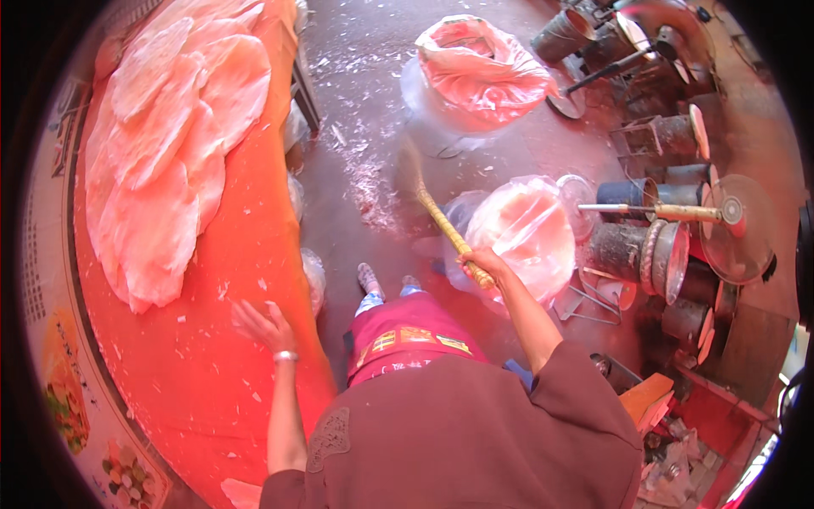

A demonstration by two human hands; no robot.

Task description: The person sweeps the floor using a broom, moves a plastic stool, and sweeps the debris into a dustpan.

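Observation:
My right hand [483,265] is closed around the yellow, wrapped handle of a broom [439,219]. The broom slants away to the far left, and its head is blurred against the grey floor. Beside that blurred end lies a streak of pale flakes and crumbs [370,191]. On the left, my left hand [264,327] is over the red cloth of a long table [271,220], fingers spread and holding nothing; I cannot tell whether it touches the cloth. Large, thin, pale flatbread-like rounds [170,161] overlap in a pile at the table's far part.
A clear bag of pale rounds [524,229] stands just right of the broom. Farther off is an open, pinkish plastic-lined container [483,76]. Stools, a dark drum [623,246] and a round mesh-like disc [738,242] crowd the right side. More flakes dot the far floor.

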